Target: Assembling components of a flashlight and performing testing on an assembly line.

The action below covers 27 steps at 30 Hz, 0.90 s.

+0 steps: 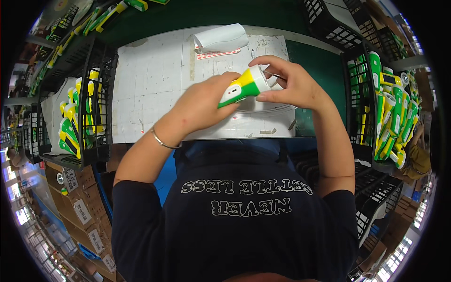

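Observation:
A green, yellow and white flashlight [243, 87] is held tilted above the white work surface, its wide white head toward the upper right. Wrapped round its body is my left hand [205, 101], closed, with a bangle on the wrist. My right hand [293, 86] is curled at the head end, thumb and fingers closed about the white rim. Something pale and shiny shows between those fingers, too small and partly covered to name. Behind the flashlight, a curled white sheet [221, 38] lies over a red-and-white strip [218, 53].
A black basket [96, 141] on the left and a black basket [353, 94] on the right hold many similar flashlights. The worn white board [150, 89] lies on a green table [312, 70]. Cardboard boxes [87, 202] stand at lower left; black crates [376, 192] sit at lower right.

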Each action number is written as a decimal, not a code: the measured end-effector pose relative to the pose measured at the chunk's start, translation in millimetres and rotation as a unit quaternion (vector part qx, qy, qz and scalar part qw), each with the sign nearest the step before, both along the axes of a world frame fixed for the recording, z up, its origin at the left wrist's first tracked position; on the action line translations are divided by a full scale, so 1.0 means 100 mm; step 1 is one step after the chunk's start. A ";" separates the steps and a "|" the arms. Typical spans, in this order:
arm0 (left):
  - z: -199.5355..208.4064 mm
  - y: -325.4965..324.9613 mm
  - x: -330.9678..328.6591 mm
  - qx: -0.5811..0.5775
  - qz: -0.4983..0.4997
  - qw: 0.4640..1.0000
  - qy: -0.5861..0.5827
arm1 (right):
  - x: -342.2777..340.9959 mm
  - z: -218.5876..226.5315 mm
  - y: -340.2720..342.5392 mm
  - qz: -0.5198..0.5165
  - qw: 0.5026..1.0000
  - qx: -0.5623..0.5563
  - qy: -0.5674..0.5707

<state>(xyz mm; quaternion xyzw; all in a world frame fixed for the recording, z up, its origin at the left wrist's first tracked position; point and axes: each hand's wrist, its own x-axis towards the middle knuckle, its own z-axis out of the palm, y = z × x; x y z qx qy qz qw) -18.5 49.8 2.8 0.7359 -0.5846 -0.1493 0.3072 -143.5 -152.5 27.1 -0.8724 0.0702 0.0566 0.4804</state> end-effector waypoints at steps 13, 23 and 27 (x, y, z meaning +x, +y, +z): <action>0.17 0.28 0.32 0.127 -0.017 0.984 0.126 | 0.10 -0.12 0.06 -0.032 0.986 0.157 -0.041; -0.42 0.06 0.22 0.035 0.129 0.942 0.308 | 0.68 -0.90 -0.04 -0.237 0.900 -0.359 0.066; -0.50 0.03 0.28 0.015 0.163 0.939 0.302 | 0.58 -0.93 -0.10 -0.209 0.965 -0.155 -0.010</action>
